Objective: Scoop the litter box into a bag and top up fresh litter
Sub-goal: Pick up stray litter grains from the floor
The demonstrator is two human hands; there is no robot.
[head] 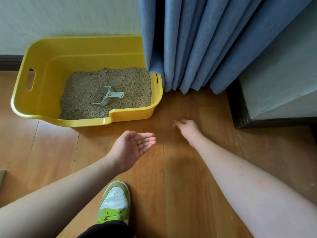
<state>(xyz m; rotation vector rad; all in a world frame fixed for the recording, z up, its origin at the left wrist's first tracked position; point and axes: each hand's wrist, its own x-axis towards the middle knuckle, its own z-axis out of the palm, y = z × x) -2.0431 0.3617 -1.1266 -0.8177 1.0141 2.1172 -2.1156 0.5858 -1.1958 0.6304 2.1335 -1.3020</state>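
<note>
A yellow litter box (34, 103) stands on the wooden floor against the wall, partly filled with beige litter (130, 86). A pale green scoop (107, 98) lies on the litter near the middle. My left hand (135, 146) is held palm up in front of the box, fingers relaxed, with a few grains on the palm. My right hand (187, 129) reaches down to the floor to the right of the box, its fingertips bunched together at the boards. Whether it pinches a grain is too small to tell. No bag is in view.
A blue curtain (205, 45) hangs over the box's right rear corner. A dark-based cabinet or wall corner (257, 107) stands at the right. Scattered litter grains (156, 152) lie on the floor. My green and white shoe (115, 201) is at the bottom centre.
</note>
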